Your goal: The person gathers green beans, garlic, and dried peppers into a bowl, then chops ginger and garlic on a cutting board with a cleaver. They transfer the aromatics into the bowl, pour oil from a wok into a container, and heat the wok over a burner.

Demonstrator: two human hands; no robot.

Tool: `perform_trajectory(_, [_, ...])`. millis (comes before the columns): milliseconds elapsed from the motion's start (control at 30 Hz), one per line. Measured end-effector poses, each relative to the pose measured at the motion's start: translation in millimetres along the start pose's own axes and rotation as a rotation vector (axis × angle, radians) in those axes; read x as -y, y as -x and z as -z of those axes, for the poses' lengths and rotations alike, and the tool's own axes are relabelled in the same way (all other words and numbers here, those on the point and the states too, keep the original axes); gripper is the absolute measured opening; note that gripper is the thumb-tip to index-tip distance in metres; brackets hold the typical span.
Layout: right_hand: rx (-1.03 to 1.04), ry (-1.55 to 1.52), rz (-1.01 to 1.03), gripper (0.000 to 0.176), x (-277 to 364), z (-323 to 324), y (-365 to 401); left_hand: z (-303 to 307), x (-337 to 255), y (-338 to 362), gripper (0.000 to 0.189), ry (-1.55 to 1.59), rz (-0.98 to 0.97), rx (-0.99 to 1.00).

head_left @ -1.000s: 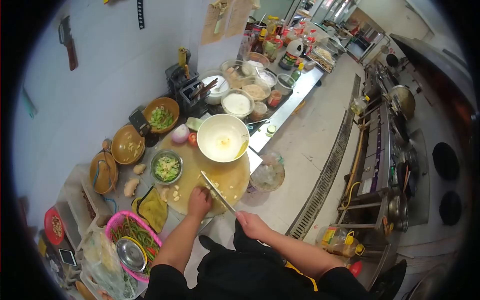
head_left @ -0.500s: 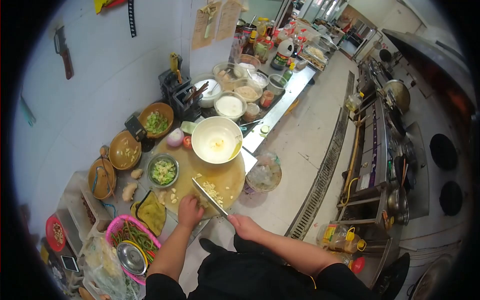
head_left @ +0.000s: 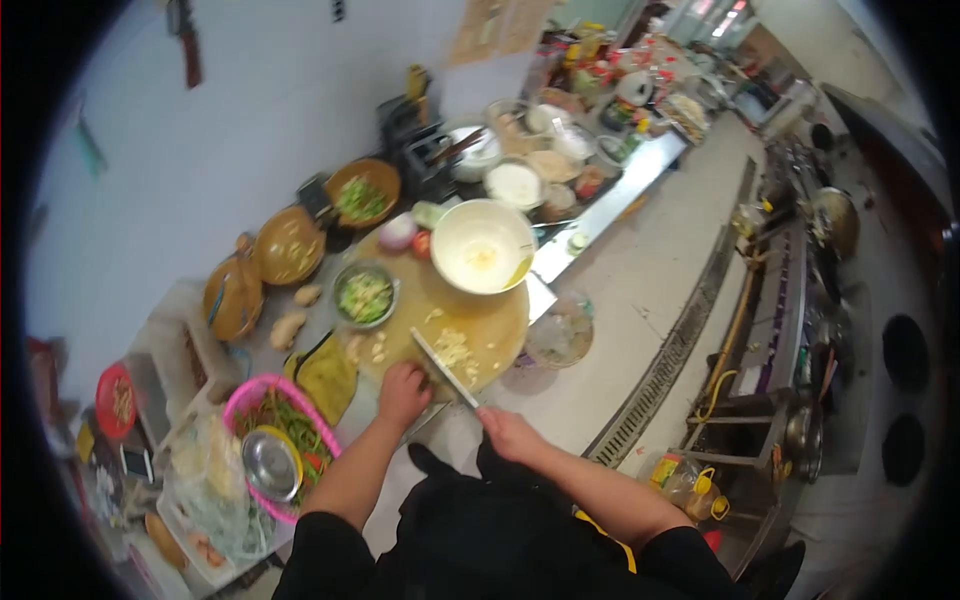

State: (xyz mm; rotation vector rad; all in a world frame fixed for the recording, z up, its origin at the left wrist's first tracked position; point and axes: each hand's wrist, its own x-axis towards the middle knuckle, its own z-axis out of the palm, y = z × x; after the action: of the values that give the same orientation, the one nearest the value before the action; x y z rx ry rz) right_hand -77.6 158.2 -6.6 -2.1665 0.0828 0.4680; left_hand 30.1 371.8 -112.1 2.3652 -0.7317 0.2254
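My right hand (head_left: pixel 507 430) grips the handle of a knife (head_left: pixel 443 366), whose blade rests over the round cutting board (head_left: pixel 405 290). Beside the blade, on its right, lies chopped pale food (head_left: pixel 456 352). My left hand (head_left: pixel 405 392) is at the board's near edge with its fingers curled; whether they hold anything is hidden. Whole pale cloves (head_left: pixel 378 348) lie just above that hand. A metal bowl of chopped greens (head_left: pixel 365 296) stands at the board's left, and a cream bowl (head_left: pixel 483 247) with a little yellowish liquid sits at its far side.
An onion (head_left: pixel 397 232) and a tomato (head_left: pixel 421 245) lie behind the board. Brown bowls (head_left: pixel 290 246) line the wall. A yellow-green cloth (head_left: pixel 322 376) and a pink basket (head_left: pixel 322 435) are at left. A bin (head_left: pixel 560 330) stands at right, seasoning tubs (head_left: pixel 514 183) beyond.
The whole view has shifted, so the board and bowls appear higher and farther right, with motion blur. The knife remains in my right hand; my left hand stays near the board's edge.
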Motion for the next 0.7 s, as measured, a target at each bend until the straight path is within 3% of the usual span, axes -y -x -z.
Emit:
perform_trajectory(300, [0.015,0.065,-0.033,0.043,11,-1,4,2,-4,6,0.020,-0.019,0.081,-0.066])
perform_trajectory(400, [0.035,-0.092,-0.184,0.045,11,11,13,4,-4,0,0.021,-0.015,0.124,-0.036])
perform_trajectory(467, [-0.153,-0.028,-0.120,0.044,2,18,24,4,-7,-11,0.023,-0.007,0.166,-0.001])
perform_trajectory(500, [-0.151,-0.026,-0.123,0.044,-7,21,29,8,-9,-21,0.030,0.027,0.183,0.028])
perform_trajectory(567, [-0.219,-0.200,-0.353,0.047,-28,28,36,4,-7,-45,0.037,0.062,0.200,0.058])
perform_trajectory(600, [-0.217,-0.197,-0.358,0.047,-34,36,39,-7,-2,-55,0.044,0.076,0.174,0.026])
perform_trajectory(667, [-0.164,-0.998,-0.732,0.050,-46,52,48,-19,-1,-79,0.052,0.096,0.153,-0.002])
perform_trajectory(700, [-0.166,-0.996,-0.739,0.050,-54,58,51,-23,-1,-92,0.058,0.070,0.115,0.035])
